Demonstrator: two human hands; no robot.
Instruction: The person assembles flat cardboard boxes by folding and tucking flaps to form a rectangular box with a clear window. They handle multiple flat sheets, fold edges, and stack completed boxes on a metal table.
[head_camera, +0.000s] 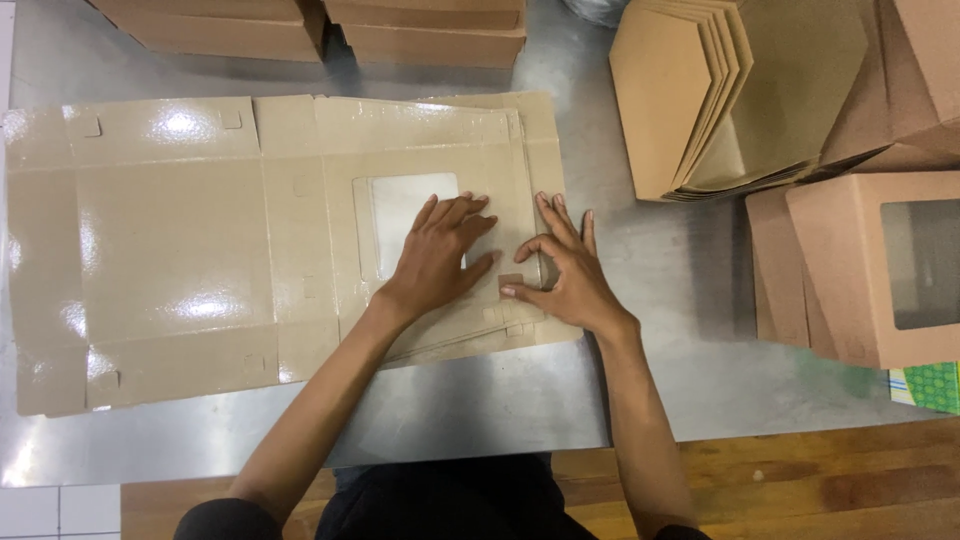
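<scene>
A metal table carries everything, and its bare surface shows in front of both hands. On it lies a large flat cardboard box blank, glossy and unfolded, which spreads far to the left of the hands and also under them. To the right of the right hand stand assembled brown window boxes, well apart from it, and beyond them a fanned stack of folded cardboard pieces. Beyond both hands, at the far edge of the table, sit flat cardboard stacks.

The blank has a clear window panel, which is just beyond the left hand. The left hand lies open and flat, palm down, pressing on the blank with the fingers spread. The right hand rests just beside it, also on the blank, with fingers stretched forward; its thumb and forefinger curl toward a small cardboard tab that sits between the two hands, touching it.
</scene>
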